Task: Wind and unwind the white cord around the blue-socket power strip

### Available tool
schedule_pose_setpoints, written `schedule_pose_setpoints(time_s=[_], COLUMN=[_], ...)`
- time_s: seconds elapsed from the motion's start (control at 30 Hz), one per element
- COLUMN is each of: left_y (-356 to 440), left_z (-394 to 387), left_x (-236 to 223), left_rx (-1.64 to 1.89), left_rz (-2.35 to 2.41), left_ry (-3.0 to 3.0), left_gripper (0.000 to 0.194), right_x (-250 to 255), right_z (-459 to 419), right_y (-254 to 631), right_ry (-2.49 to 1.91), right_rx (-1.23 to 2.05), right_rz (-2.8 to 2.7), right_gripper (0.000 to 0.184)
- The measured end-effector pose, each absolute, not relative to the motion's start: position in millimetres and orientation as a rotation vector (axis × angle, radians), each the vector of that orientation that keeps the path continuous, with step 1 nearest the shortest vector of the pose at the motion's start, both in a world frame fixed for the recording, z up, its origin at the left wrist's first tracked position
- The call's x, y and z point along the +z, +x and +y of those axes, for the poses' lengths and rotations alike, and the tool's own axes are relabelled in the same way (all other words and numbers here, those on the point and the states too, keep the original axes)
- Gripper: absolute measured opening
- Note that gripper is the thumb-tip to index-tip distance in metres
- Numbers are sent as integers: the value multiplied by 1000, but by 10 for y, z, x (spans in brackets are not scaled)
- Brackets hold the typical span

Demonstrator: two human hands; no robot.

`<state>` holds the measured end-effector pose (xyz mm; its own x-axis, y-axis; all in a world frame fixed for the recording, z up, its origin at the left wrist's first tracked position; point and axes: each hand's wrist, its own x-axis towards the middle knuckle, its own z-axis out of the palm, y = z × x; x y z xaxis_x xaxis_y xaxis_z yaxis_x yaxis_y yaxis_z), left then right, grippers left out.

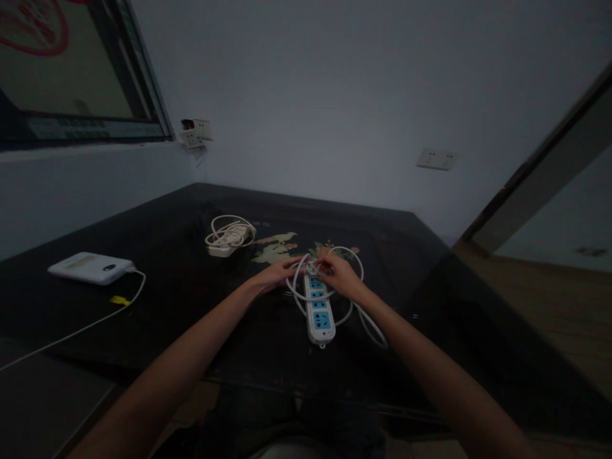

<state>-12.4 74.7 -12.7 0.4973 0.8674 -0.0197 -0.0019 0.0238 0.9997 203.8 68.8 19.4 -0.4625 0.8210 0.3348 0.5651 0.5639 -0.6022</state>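
A white power strip [327, 333] with blue sockets lies lengthwise on the dark table, its near end toward me. Its white cord [362, 268] runs in loose loops over and around it. At the strip's far end, my right hand [340, 275] has its fingers pinched on a white plug [312, 268]. My left hand [277, 274] reaches in from the other side, its fingers closed against the far end of the strip beside the cord loops. The fingertips of both hands are small and dim here, so their exact contact is hard to see.
A cream power strip with a coiled cord [231, 236] lies farther back on the black table [268, 344]. At the left sits a white flat device [90, 268] with a cable and yellow tag [119, 299]. Wall sockets [436, 159] are on the back wall.
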Motion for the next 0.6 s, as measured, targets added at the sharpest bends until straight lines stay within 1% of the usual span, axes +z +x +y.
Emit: schedule_pose_setpoints(time_s=[0.1,0.17,0.27,0.43,0.5,0.57,0.6], left_y=[-121,-110,-72,-59,-82,-100,-105], left_z=[840,887,903,863,850,837,830], left_x=[-114,-87,-46,33,91,163,199], left_rx=[858,887,863,719,679,627,594], left_rz=[887,991,1112,1019,1014,1026,1027], left_ry=[1666,1919,2247,2245,2231,2265,2293], left_gripper=[50,46,47,45,45,41,38], right_x=[178,159,104,27,36,61,75], right_z=[685,714,782,871,904,940,955], right_y=[1971,1880,1740,1745,1846,1958,2004], right_ry=[-1171,-1190,-1211,-1178,-1148,-1154,-1167], right_rx=[563,570,614,800,842,809,768], right_rz=[-2226,-2228,-2218,-2213,-2215,-2193,-2175], right_gripper=[31,26,22,31,26,21,21])
